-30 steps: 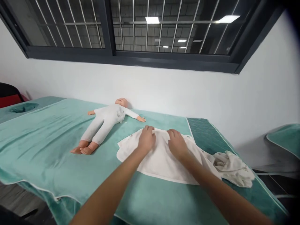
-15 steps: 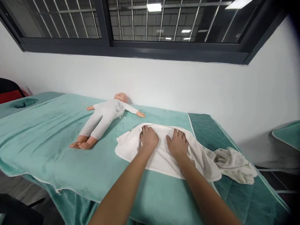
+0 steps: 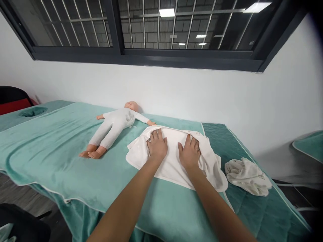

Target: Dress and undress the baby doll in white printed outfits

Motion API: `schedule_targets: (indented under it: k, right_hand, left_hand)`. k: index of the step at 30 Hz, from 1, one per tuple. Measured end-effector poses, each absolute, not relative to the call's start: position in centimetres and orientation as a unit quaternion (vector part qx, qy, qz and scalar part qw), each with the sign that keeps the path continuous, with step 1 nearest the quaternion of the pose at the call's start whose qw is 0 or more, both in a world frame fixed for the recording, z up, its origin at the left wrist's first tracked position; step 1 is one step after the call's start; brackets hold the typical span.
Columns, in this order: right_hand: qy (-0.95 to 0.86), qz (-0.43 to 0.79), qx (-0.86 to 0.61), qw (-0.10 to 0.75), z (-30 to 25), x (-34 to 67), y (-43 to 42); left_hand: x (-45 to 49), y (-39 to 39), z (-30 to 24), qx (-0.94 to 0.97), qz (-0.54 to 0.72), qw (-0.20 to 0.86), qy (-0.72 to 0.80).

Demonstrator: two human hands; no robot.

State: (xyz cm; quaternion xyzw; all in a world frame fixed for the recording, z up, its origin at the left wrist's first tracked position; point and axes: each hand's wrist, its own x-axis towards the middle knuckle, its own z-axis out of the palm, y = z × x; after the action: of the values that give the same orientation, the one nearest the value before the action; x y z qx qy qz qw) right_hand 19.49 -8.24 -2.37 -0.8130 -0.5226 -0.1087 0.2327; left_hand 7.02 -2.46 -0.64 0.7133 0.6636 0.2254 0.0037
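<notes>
A white cloth (image 3: 172, 158) lies spread on the green bed cover, its far edge slightly raised and its right side wrinkled. My left hand (image 3: 158, 147) rests on its left half, palm down with the fingers apart. On the right half, my right hand (image 3: 189, 154) presses down in the same way, fingers stretched toward the far edge. To the left is a baby doll (image 3: 118, 117) on its back in a white suit, arms out and feet bare. The cloth's far edge comes close to the doll's nearer hand.
A crumpled white cloth (image 3: 248, 176) sits at the right on the darker quilted sheet (image 3: 217, 134). The green cover (image 3: 63, 148) hangs over the bed's near edge. Behind the bed are a white wall (image 3: 176, 94) and a barred window. A dark bag-like object (image 3: 22, 223) is at lower left.
Both hands have moved slightly forward with the white cloth, and their fingers are straighter. The cloth now lies apart from the crumpled one. The view has shifted a little.
</notes>
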Motion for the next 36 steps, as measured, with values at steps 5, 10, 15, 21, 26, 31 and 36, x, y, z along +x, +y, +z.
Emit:
schedule_targets:
  k: [5,10,15,21,26,31,36]
  right_hand:
    - [-0.531,-0.066,-0.818,0.212,-2.5,20.2,-6.4]
    - [-0.527,-0.018,-0.827,0.195,-2.5,20.9,-3.2]
    - [-0.52,-0.007,-0.835,0.181,-3.2,21.6,-0.8]
    - [-0.531,-0.04,-0.827,0.182,-4.0,21.6,-0.5]
    - [-0.536,-0.092,-0.806,0.233,-3.9,21.5,-0.8]
    - [-0.525,-0.023,-0.824,0.211,-4.4,21.9,-0.3]
    - [-0.527,0.028,-0.831,0.174,-4.4,22.0,0.0]
  left_hand:
    - [7.1,-0.4,-0.6,0.72,0.184,0.051,0.667]
    - [7.5,2.3,-0.3,0.722,0.16,0.073,0.669]
    - [8.2,4.3,-1.6,0.727,0.157,0.06,0.666]
    - [8.4,4.2,-2.6,0.732,0.17,0.014,0.66]
    - [8.3,3.7,-2.4,0.724,0.222,-0.026,0.652]
    - [8.5,4.1,-2.5,0.732,0.179,0.017,0.657]
    - [8.7,4.6,-2.8,0.734,0.144,0.044,0.662]
